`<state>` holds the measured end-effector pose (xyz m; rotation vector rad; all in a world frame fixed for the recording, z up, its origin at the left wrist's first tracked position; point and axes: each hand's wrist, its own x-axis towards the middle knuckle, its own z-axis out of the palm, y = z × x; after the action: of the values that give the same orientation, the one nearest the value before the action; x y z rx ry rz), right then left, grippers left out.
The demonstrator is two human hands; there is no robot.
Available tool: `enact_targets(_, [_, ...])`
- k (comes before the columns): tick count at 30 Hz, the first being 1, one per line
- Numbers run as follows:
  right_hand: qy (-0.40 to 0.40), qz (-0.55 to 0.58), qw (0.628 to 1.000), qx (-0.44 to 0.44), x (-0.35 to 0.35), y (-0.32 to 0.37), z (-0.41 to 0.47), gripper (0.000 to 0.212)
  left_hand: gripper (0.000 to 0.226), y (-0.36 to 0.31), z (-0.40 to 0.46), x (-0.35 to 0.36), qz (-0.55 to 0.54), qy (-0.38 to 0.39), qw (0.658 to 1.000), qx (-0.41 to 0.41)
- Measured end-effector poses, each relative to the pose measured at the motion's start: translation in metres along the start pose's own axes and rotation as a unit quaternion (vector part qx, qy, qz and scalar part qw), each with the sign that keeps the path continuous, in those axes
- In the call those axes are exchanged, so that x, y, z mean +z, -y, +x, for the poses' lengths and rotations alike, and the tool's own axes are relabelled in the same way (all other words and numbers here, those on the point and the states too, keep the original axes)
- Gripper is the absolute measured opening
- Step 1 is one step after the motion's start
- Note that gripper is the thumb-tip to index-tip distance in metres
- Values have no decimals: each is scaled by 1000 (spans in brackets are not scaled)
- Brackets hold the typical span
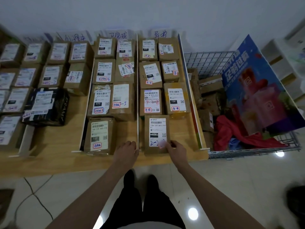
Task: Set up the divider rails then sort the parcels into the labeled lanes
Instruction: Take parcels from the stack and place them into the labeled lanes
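Head view, and the right hand (pixel 175 148) has its fingers curled on the near right corner of the nearest parcel (pixel 156 134), in the right lane beside the white divider rail (pixel 137 90). Left hand (pixel 127 150) rests loosely curled by the rail's near end, gripping nothing that I can make out. Risk now: a shove could skew the box into that thin rail and tip it. Brown cardboard, taped, glossy white label; smooth wooden table (pixel 54 142); wire basket (pixel 254 150) at right
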<state>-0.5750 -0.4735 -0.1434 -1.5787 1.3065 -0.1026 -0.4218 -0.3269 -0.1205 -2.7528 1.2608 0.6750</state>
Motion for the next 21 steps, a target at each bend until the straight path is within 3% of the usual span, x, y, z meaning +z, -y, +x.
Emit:
enact_targets(8, [46,-40,998,19,-5,6,12,32,21,5,2,1,-3,2,1000,15])
enact_targets(21, [52,-58,997,7,7,24,12,31,20,21,1,3,4,12,999,42])
